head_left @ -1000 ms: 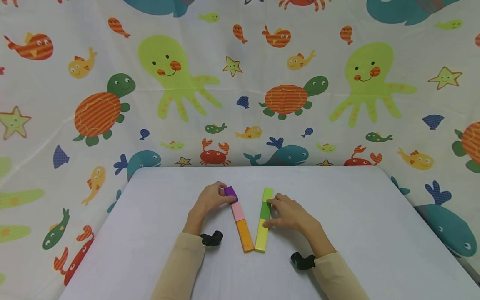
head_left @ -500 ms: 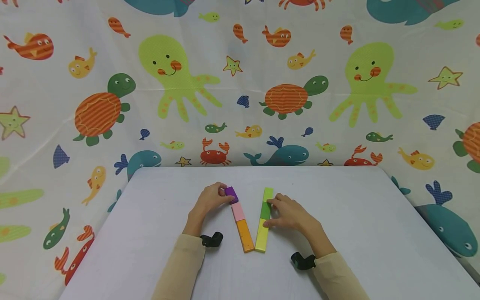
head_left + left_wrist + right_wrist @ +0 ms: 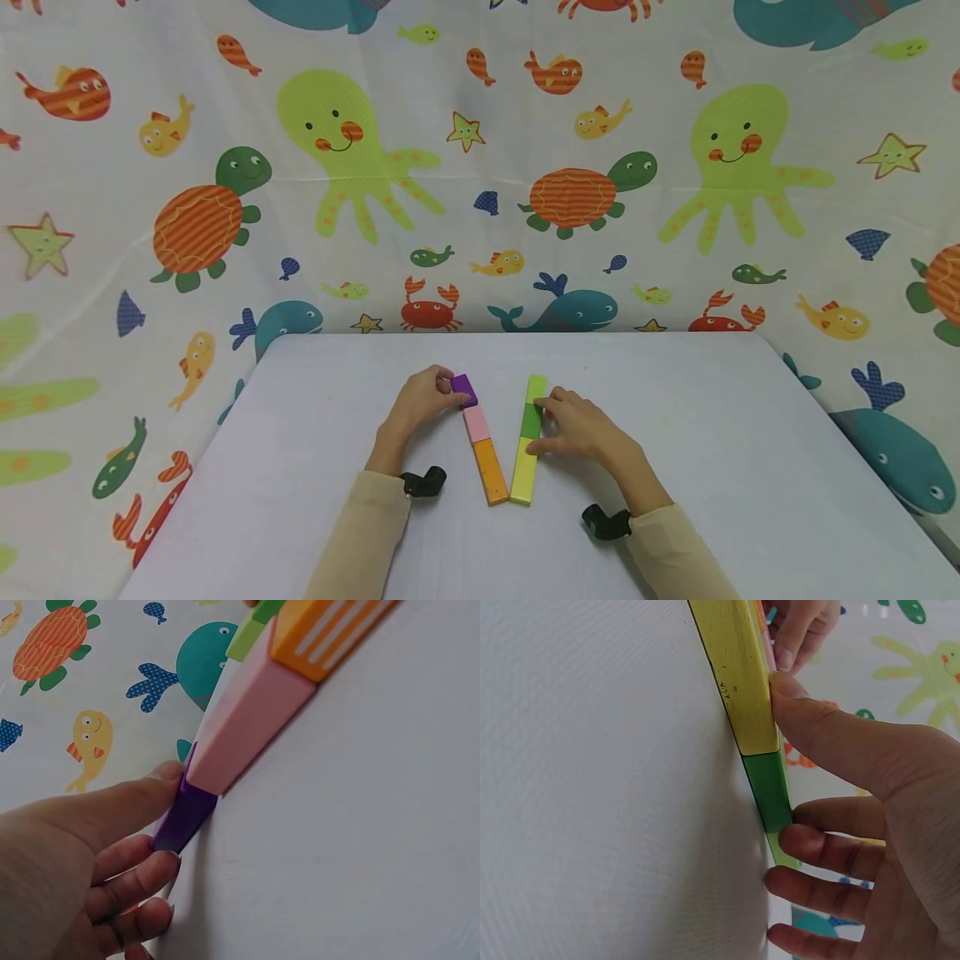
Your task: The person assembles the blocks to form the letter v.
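Note:
In the head view my left hand [image 3: 422, 398] pinches a purple block [image 3: 462, 388] between thumb and fingers, at the far end of a slanted row. A pink block [image 3: 477, 424] and a longer orange block [image 3: 491, 472] continue that row toward me. My right hand [image 3: 583, 427] lies along the right side of a second row, its thumb on the long yellow block [image 3: 523, 475] and a fingertip at the green block [image 3: 531, 422]. Beyond these lies a light green block [image 3: 536, 388]. The near ends of both rows meet in a narrow V. White stripes mark the orange block's side [image 3: 337, 634].
The blocks lie on a white table [image 3: 300, 517]. Behind it hangs a curtain [image 3: 480, 183] printed with sea animals. Black devices are strapped at the left wrist [image 3: 424, 481] and the right wrist [image 3: 606, 522].
The purple block has shifted very slightly rightward and toward me in my left hand, turning a little. My right hand and the other blocks look unmoved.

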### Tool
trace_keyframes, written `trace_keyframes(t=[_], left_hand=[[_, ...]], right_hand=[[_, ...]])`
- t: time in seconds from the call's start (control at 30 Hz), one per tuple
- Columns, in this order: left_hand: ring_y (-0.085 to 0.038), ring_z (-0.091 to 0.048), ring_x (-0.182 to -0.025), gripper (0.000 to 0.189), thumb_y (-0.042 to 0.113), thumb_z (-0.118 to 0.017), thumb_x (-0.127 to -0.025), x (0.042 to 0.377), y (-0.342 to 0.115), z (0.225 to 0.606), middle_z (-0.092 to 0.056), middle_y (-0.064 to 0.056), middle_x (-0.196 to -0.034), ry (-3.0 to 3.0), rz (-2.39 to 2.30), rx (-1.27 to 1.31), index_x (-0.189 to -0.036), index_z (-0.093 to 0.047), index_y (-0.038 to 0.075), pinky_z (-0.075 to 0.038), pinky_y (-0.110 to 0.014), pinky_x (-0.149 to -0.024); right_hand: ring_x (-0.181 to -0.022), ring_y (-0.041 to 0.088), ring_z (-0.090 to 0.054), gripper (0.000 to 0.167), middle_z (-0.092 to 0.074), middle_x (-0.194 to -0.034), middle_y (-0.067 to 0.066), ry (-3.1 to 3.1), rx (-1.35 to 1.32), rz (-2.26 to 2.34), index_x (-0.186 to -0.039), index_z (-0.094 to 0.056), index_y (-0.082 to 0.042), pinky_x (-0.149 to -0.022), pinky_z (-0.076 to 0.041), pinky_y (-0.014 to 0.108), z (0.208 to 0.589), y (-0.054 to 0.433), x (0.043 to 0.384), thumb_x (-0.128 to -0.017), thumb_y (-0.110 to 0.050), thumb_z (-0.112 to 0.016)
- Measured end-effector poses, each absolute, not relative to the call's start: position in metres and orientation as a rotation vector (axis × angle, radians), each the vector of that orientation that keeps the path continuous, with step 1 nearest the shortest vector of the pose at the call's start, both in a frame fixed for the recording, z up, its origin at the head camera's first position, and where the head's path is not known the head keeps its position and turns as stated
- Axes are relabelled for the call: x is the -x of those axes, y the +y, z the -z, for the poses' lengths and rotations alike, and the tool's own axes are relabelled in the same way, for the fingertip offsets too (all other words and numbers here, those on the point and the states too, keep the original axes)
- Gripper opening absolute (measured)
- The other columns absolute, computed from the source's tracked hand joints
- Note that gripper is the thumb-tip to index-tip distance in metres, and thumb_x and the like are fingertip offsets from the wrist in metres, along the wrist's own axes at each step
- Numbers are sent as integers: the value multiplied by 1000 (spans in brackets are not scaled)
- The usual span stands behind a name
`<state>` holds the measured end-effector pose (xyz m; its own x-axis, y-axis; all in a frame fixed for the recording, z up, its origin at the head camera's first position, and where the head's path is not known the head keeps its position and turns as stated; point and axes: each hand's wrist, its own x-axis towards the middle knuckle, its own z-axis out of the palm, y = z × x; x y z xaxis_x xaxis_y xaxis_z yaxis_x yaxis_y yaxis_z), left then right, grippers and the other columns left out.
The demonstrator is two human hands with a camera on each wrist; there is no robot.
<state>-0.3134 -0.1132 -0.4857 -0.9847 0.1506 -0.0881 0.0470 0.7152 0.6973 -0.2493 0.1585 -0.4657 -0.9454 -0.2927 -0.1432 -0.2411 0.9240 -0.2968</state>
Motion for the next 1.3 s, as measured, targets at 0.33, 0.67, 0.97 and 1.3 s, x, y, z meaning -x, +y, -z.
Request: trace_keyframes(t=[0.33, 0.67, 0.97, 1.3], left_hand=[[-20, -58, -92, 52, 38, -80, -84, 313, -112, 487, -67, -5, -101, 2780, -1116, -163, -125, -64, 10, -53, -40, -90], [-20, -57, -91, 52, 36, -80, -84, 313, -113, 488, -66, -4, -98, 2766, -1132, -194, -125, -64, 10, -53, -38, -89], [-18, -56, -90, 52, 37, -81, -84, 314, -114, 490, -65, -3, -96, 2784, -1118, -209, -125, -64, 10, -52, -37, -87], [-19, -56, -92, 52, 37, -79, -85, 313, -113, 490, -64, -3, -97, 2788, -1114, -209, -126, -64, 10, -52, -37, -90]], right_hand=[[-105, 18, -55, 82, -60, -120, 3, 2891, 399, 414, -138, -61, -13, -101, -50, 44, 464, 158, 249, -73, -59, -82], [-110, 20, -55, 81, -60, -125, 5, 2893, 384, 415, -138, -61, -13, -103, -49, 45, 464, 156, 249, -73, -58, -82], [-117, 23, -55, 82, -59, -131, 7, 2886, 366, 426, -138, -60, -14, -106, -47, 47, 463, 155, 249, -73, -58, -82], [-116, 23, -56, 82, -59, -129, 7, 2889, 373, 431, -138, -60, -13, -106, -48, 47, 464, 156, 249, -73, -57, -82]])
